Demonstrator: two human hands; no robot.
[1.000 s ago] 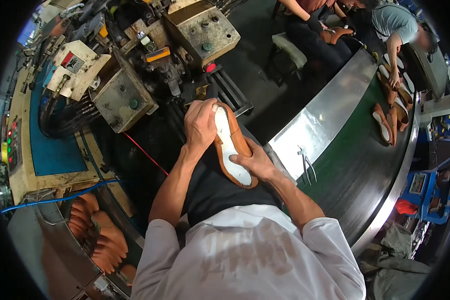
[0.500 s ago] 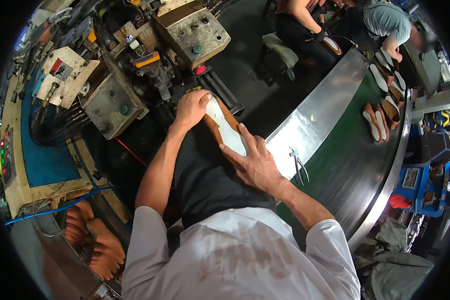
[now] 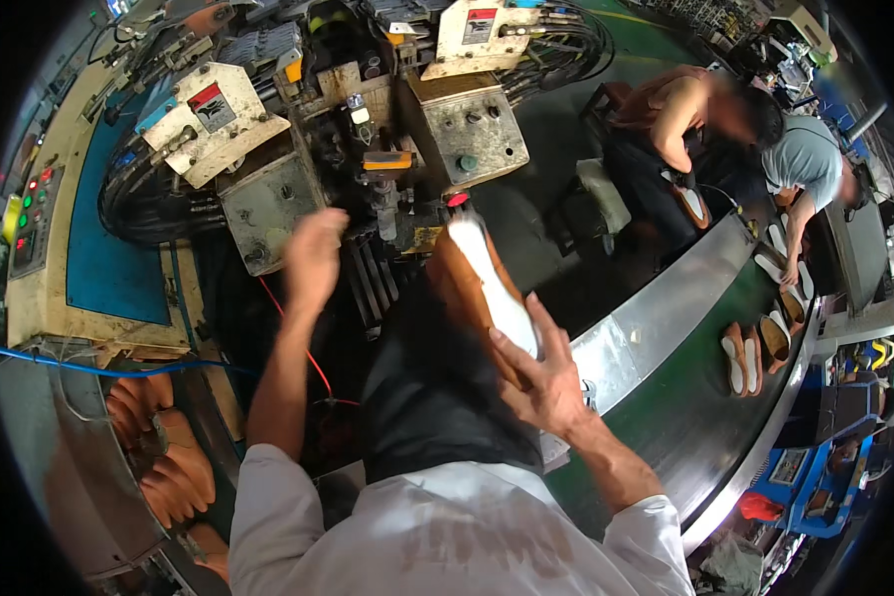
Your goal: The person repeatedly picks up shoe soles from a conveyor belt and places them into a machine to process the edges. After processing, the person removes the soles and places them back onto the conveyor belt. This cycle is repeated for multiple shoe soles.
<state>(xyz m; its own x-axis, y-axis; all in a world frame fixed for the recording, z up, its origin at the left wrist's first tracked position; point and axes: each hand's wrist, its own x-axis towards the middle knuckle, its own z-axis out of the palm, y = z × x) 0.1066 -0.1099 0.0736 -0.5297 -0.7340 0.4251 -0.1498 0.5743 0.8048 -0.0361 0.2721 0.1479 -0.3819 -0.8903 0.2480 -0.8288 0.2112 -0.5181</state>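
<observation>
My right hand [image 3: 546,375] grips the heel end of a brown shoe upper [image 3: 457,281] with a white sole face turned up, its toe pointing away from me. Its thumb and fingers lie on opposite sides of the shoe, which is held above my dark-clad lap. My left hand [image 3: 315,256] is raised off the shoe, to its left, in front of the machine. Motion blurs its fingers, so their pose is unclear. A pair of metal pincers [image 3: 588,391] shows only in part beside my right wrist, on the shiny metal strip [image 3: 634,336].
A machine with control boxes [image 3: 467,134] and hoses stands ahead and left. Brown shoe lasts [image 3: 177,467] lie at lower left. On the right, a green conveyor [image 3: 670,422] carries several shoes [image 3: 741,360]. Two people [image 3: 666,129] work beyond it; one holds a shoe.
My left hand has let go of the shoe's toe and moved left. My right hand still holds the shoe, now slightly lower and further right. The view has shifted, showing more of the machine.
</observation>
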